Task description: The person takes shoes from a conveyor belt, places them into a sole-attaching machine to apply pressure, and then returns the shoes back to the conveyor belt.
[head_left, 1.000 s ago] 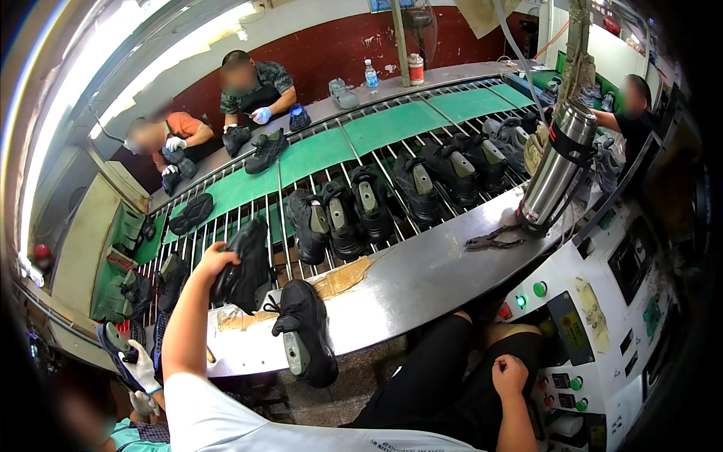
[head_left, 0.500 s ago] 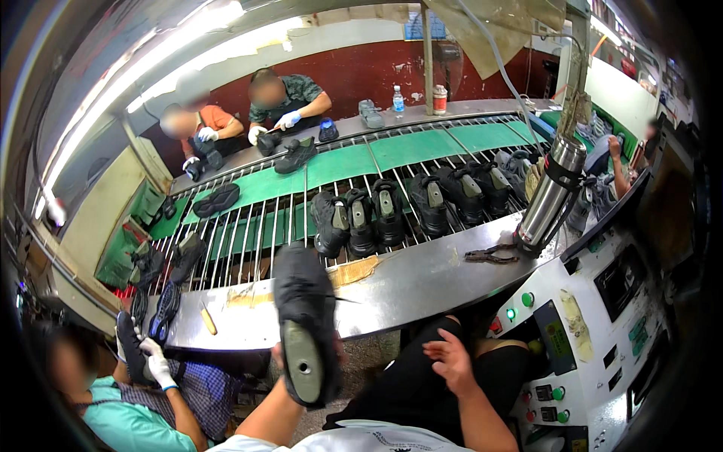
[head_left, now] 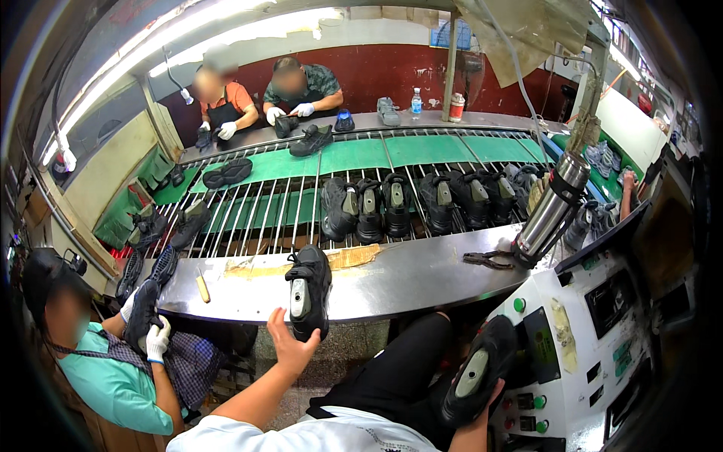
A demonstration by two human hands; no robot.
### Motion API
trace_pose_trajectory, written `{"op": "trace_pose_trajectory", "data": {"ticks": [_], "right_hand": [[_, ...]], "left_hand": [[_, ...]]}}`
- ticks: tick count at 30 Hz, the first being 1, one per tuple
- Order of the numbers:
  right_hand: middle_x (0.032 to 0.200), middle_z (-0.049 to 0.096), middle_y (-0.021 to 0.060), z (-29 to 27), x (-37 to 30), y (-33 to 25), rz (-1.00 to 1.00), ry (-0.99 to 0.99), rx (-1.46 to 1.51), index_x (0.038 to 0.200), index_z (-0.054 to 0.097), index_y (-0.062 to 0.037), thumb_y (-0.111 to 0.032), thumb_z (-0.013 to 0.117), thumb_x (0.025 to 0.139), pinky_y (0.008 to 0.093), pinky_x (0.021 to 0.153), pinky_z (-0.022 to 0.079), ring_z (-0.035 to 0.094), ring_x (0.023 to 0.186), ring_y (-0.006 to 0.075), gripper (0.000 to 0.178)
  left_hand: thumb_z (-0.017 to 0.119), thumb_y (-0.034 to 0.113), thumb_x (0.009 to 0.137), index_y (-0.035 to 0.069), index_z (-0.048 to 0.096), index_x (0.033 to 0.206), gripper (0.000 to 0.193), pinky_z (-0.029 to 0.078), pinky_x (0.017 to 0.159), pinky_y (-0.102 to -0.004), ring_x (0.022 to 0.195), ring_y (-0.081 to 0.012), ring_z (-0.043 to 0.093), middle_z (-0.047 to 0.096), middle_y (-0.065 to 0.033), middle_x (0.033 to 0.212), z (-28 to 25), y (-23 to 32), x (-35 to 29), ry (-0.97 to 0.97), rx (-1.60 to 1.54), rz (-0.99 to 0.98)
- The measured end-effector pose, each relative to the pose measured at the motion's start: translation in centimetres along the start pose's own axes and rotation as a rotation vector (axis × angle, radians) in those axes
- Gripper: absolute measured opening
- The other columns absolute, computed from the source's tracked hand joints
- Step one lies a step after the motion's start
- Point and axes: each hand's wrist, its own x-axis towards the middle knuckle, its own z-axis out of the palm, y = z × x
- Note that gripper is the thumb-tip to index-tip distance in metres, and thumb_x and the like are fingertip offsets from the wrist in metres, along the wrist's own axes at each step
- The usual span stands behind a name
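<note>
A black shoe with a grey-green last inside lies on the near metal ledge, its heel end toward me and jutting past the edge. My left hand is at that heel, thumb and fingers spread apart around it, open; whether the thumb touches it I cannot tell. At the lower right my right hand grips another black shoe, also with a last in it, beside the white control panel. Most of the right fingers are hidden behind this shoe.
Several black shoes stand in a row on the roller conveyor. A steel thermos and pliers are on the ledge at right, a yellow-handled tool at left. The control panel borders my right. Gloved co-workers handle shoes at left and far side.
The shoe my left hand held up is down on the ledge, and that hand has opened. My right hand, empty before, now holds a second shoe. The view has shifted slightly.
</note>
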Motion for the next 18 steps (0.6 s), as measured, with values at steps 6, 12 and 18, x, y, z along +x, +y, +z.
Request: {"op": "trace_pose_trajectory", "data": {"ticks": [6, 12, 18], "right_hand": [[0.13, 0.052, 0.0225, 0.0, 1.4, 1.8, 0.179, 0.0, -0.184, 0.14, 0.04, -0.0001, -0.066, 0.059, 0.073, 0.0494, 0.102, 0.042, 0.056, 0.114, 0.0357, 0.096], [0.129, 0.053, 0.022, -0.8, 2.9, 3.8, 0.513, 0.027, -0.54, 0.139, 0.04, -0.0003, -0.062, 0.061, 0.072, 0.0484, 0.101, 0.043, 0.057, 0.113, 0.0351, 0.093], [0.127, 0.054, 0.0215, -1.7, 2.9, 3.8, 0.644, 0.14, -0.73, 0.139, 0.041, -0.0005, -0.058, 0.062, 0.071, 0.0474, 0.1, 0.044, 0.057, 0.112, 0.0344, 0.092]], "left_hand": [[0.088, 0.022, 0.059, -0.003, 0.021, 0.145, 0.112, 0.036, 0.105, -0.041, 0.128, -0.0352, 0.041, 0.036, -0.0251, 0.14, 3.7, -4.9, -0.2, -0.158, -0.345, -0.566], [0.086, 0.019, 0.061, -0.002, 0.032, 0.141, 0.099, 0.039, 0.102, -0.0384, 0.121, -0.0315, 0.05, 0.05, -0.0212, 0.131, 8.1, -4.8, 1.2, 0.058, -0.318, -0.591], [0.085, 0.018, 0.062, 0.0, 0.035, 0.14, 0.094, 0.039, 0.102, -0.0368, 0.12, -0.0308, 0.051, 0.051, -0.0193, 0.13, 12.1, -8.9, 7.6, 0.143, -0.38, -0.53]]}}
